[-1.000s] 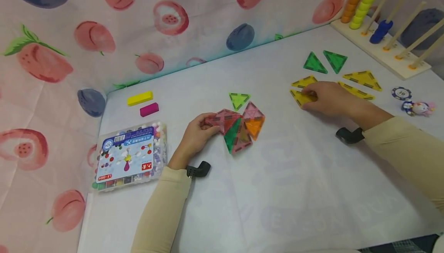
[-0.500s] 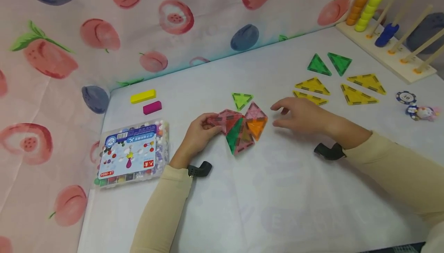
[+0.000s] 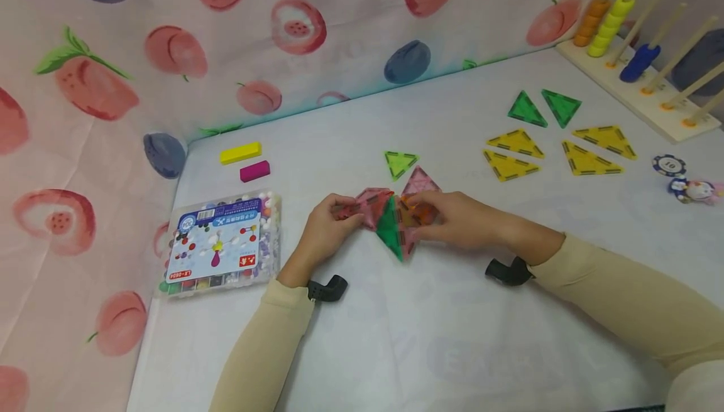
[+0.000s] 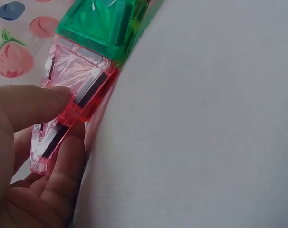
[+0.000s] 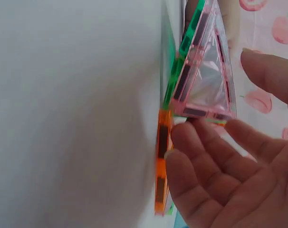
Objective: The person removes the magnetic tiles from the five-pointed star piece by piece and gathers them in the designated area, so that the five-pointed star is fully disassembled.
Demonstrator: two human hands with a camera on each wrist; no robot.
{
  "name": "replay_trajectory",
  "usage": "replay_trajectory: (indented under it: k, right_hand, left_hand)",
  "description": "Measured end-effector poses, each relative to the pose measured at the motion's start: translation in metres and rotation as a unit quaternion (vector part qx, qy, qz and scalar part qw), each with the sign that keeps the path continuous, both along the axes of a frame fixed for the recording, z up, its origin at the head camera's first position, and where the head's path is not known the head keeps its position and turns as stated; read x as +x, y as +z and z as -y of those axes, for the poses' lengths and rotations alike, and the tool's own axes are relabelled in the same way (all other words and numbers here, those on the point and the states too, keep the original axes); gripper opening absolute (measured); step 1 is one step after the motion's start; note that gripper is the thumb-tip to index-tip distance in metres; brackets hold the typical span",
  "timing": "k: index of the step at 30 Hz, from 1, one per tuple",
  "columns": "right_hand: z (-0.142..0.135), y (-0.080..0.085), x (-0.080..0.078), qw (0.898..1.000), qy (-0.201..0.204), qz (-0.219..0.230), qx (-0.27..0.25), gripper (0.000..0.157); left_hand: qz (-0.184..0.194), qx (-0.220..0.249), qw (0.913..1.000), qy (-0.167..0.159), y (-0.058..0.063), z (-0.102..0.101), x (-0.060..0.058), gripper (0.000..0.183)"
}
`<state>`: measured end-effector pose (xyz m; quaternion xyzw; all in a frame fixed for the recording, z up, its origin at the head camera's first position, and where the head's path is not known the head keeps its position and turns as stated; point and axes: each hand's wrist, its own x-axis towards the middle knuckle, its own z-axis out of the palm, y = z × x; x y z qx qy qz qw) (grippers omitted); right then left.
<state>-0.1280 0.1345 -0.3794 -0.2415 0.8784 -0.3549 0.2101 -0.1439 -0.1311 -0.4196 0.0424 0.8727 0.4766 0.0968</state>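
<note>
Right hand (image 3: 455, 218) has moved to the tiles (image 3: 389, 222) left hand (image 3: 326, 225) pinches

Enclosed at the back and left by pale pink cloth (image 3: 356, 26), printed with peaches (image 3: 176, 51), dark blue fruit (image 3: 407, 61) and green leaves (image 3: 59, 60). Tinted teal along the lower back edge. Spread in front with a white surface (image 3: 362, 343), faintly marked with pale lettering (image 3: 498, 362) near the front. Lit softly.
</note>
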Motion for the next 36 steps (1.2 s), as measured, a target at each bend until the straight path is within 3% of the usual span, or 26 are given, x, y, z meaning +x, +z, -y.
replay_trajectory:
  k: [6, 12, 17, 36]
  right_hand:
    - [0.011, 0.0, -0.001, 0.999, -0.01, -0.026, -0.029, 0.054]
    - [0.022, -0.001, -0.003, 0.998, -0.036, -0.043, -0.001, 0.057]
    - [0.025, -0.001, -0.005, 0.998, -0.045, -0.036, -0.004, 0.05]
    - [0.015, -0.01, -0.008, 0.998, -0.013, -0.036, -0.048, 0.029]
  left_hand:
    - [-0.021, -0.009, 0.9997, -0.002, 0.001, -0.002, 0.003, 0.031]
    - [-0.024, -0.017, 0.9996, -0.005, 0.002, -0.001, 0.004, 0.03]
    - [-0.02, -0.015, 0.9996, -0.011, 0.002, 0.0, 0.003, 0.031]
    - [-0.016, -0.016, 0.9995, -0.02, 0.001, 0.0, 0.002, 0.029]
